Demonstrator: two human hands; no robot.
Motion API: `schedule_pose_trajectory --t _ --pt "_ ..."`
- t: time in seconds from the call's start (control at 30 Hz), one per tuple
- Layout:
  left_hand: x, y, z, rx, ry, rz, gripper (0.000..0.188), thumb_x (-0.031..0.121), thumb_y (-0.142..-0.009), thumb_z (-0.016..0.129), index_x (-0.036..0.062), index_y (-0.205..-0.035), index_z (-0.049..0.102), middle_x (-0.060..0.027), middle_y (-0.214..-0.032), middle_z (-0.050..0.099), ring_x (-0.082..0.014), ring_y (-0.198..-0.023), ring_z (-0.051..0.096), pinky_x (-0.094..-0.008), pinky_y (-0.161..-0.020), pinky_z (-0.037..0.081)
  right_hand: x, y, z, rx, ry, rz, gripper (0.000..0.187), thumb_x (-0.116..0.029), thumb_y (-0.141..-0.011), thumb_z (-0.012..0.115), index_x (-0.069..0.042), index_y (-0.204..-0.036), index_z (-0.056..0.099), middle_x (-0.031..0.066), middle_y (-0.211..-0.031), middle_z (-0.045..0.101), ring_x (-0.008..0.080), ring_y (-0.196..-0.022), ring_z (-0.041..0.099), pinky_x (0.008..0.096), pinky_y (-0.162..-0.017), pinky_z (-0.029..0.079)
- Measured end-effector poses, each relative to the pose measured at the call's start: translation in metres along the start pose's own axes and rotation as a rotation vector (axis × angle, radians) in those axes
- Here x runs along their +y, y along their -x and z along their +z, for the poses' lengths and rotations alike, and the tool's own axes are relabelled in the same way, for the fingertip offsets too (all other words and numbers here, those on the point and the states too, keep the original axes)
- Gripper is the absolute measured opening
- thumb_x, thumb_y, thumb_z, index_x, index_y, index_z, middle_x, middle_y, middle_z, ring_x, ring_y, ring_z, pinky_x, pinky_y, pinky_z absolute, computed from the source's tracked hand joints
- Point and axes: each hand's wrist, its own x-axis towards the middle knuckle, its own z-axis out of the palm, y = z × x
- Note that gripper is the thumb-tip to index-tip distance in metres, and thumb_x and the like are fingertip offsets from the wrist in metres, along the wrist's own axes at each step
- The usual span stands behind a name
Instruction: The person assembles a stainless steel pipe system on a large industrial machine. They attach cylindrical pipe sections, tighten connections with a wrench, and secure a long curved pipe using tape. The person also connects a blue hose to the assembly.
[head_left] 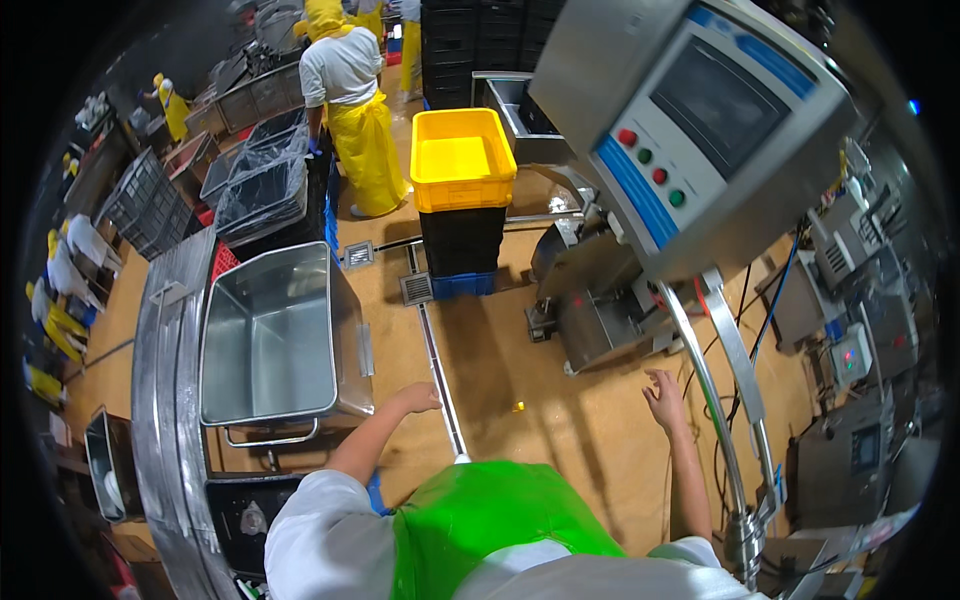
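Observation:
My left hand [419, 397] hangs above the floor just right of the steel tub, its fingers curled in and nothing showing in them. To the right, my right hand [662, 398] is raised with fingers loosely apart and holds nothing. It is nearest to the bent steel pole [704, 380] of a control panel [690, 130], without touching it. The deep steel tub [270, 345] has a handle bar on its near side; its visible interior holds nothing. Ahead, a yellow crate [463, 185] tops a stack of black crates [462, 240] on a blue base [463, 285].
A narrow drain channel [440, 365] runs along the tan floor [560, 440] to a square grate [416, 289]. A person in a yellow apron [360, 150] stands beside plastic-lined bins [262, 195]. Steel machinery [610, 315] with cables lies right; a black bin [245, 520] lies near left.

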Motion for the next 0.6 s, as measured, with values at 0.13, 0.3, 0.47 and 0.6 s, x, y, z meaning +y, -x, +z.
schedule_pose_trajectory --t 0.13,0.3,0.47,0.6 --pt "0.018 -0.068 -0.033 0.017 0.136 0.109 0.049 0.042 -0.077 0.073 0.0037 -0.105 0.063 -0.018 -0.093 0.068 -0.0332 -0.093 0.065 -0.042 -0.082 0.051 0.019 -0.121 0.033 0.232 0.239 -0.212 0.056 -0.003 -0.076 0.072 -0.005 -0.128 0.052 0.0169 -0.119 0.058 0.0349 -0.113 0.053 0.0422 -0.096 0.044" --pt "0.057 -0.158 -0.082 0.088 0.198 0.225 0.048 0.042 -0.078 0.072 0.005 -0.107 0.063 -0.0151 -0.095 0.069 -0.0324 -0.094 0.065 -0.0419 -0.081 0.051 0.064 -0.28 0.07 0.02 0.197 0.409 0.066 -0.02 -0.08 0.072 0.002 -0.135 0.044 0.0233 -0.129 0.056 0.0383 -0.122 0.053 0.0455 -0.104 0.039" --pt "0.119 -0.24 -0.132 -0.018 0.235 0.48 0.037 0.038 -0.075 0.076 0.0063 -0.093 0.067 -0.0135 -0.089 0.07 -0.0294 -0.085 0.067 -0.04 -0.072 0.053 0.238 -0.313 0.054 0.283 0.542 0.456 0.081 -0.048 -0.076 0.067 0.005 -0.134 0.047 0.0315 -0.128 0.054 0.044 -0.12 0.053 0.0483 -0.099 0.044" --pt "0.087 -0.251 -0.185 -0.019 0.325 0.242 0.037 0.037 -0.082 0.074 0.0078 -0.104 0.065 -0.0081 -0.089 0.067 -0.0187 -0.082 0.064 -0.0327 -0.074 0.052 0.144 -0.371 0.14 0.207 0.295 0.427 0.067 -0.051 -0.076 0.071 0.005 -0.112 0.064 0.0293 -0.111 0.064 0.0408 -0.106 0.062 0.0469 -0.09 0.049"
